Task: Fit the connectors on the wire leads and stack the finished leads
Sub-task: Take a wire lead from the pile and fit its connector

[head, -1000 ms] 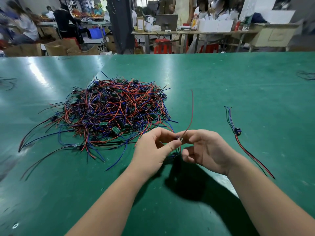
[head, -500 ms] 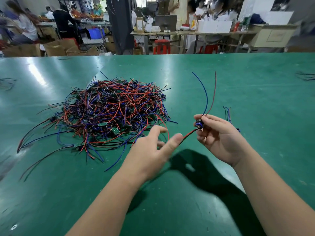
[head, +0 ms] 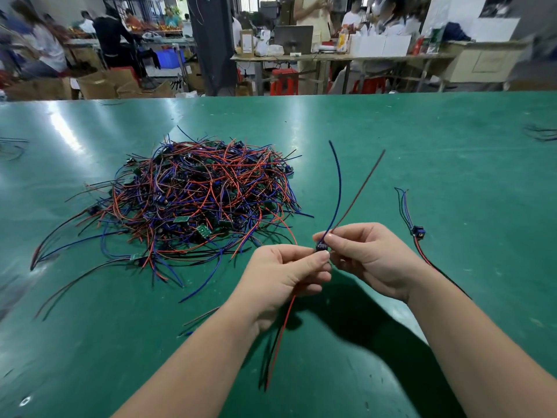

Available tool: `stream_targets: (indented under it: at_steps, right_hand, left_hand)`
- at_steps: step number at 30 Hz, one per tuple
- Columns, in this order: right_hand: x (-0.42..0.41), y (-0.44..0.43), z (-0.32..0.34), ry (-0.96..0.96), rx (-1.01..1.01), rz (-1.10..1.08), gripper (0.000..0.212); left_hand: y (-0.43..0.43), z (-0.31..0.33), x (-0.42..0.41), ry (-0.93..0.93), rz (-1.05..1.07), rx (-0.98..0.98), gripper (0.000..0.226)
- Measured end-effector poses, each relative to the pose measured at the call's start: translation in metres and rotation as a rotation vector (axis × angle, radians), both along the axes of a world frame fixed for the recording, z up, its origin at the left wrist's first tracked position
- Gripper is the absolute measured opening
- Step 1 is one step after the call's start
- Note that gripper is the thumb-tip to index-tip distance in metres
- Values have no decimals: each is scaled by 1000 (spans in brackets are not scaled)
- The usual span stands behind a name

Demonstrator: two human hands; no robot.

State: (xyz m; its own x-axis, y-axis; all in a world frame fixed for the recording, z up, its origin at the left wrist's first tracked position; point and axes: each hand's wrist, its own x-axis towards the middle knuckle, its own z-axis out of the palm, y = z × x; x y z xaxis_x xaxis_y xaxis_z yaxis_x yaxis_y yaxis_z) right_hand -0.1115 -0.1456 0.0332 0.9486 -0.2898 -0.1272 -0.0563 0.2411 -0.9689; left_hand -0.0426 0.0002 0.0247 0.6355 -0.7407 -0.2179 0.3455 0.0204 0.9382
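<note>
Seating a small dark connector (head: 321, 246) on a lead, held in mid-air above the green table (head: 452, 146), close in front of the body. Pinching it from the left between thumb and forefinger of the left hand (head: 283, 276), other fingers curled underneath, with a red wire (head: 284, 330) and a black wire (head: 266, 360) trailing down from beneath the palm towards the near edge. Pinching it from the right between thumb and fingertips of the right hand (head: 370, 260), at the roots of a blue wire (head: 339, 182) and a dark red wire (head: 361, 188) rising up and away. Judged as the fitting step, not yet the stacking step. Cannot tell whether fully seated: hidden behind the fingertips.

To do well: keep both pinches tight against the connector body, push straight along the line of the wires, avoid bending or twisting at the entry, and confirm seating with a light tug before letting go. Guard against snagging the long free ends on the unsorted pile (head: 196, 200) lying to the left, near the hands but apart from them.

Then lay down beside the one finished lead (head: 417, 233) resting on the table to the right, connector alongside connector, wires running the same way, well apart from the pile.
</note>
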Motion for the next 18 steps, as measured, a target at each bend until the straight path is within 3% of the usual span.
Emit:
stream_targets:
  at_steps: [8, 13, 18]
  right_hand:
    - [2, 6, -3, 37, -330, -37, 13]
    - [3, 2, -4, 65, -290, -104, 18]
    - [2, -11, 2, 85, -94, -268, 7]
  left_hand:
    - [-2, -8, 4, -116, 86, 73, 9]
    - [-4, -8, 1, -122, 29, 70, 4]
    - [-2, -4, -1, -111, -98, 119, 5]
